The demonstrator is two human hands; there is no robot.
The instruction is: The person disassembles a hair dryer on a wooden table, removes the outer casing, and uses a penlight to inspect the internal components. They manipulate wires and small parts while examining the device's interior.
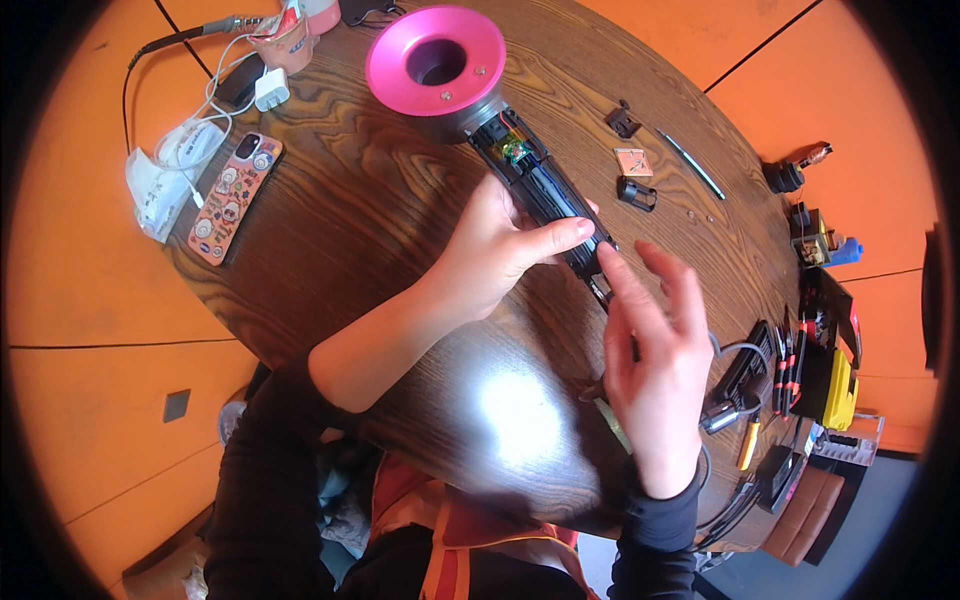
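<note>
A hair dryer with a pink ring-shaped head (pixel 483 40) lies slantwise above the table. Its handle (pixel 545 190) has no outer cover, so black inner parts and a small green circuit board (pixel 515 150) show. My left hand (pixel 500 240) is closed round the handle, its thumb lying across the front and the other fingers mostly behind. At the handle's lower end is my right hand (pixel 655 345), its index fingertip touching the black part. The right middle finger stands apart from the index finger; the right thumb is partly hidden.
Left lie a phone in a patterned case (pixel 235 200), a white charger (pixel 271 90) and a plastic packet (pixel 170 175). Small black parts (pixel 636 194), an orange square (pixel 633 162) and a thin pen-like tool (pixel 692 165) lie right. Pliers (pixel 788 370), cables and a yellow-handled screwdriver (pixel 748 443) line the right edge.
</note>
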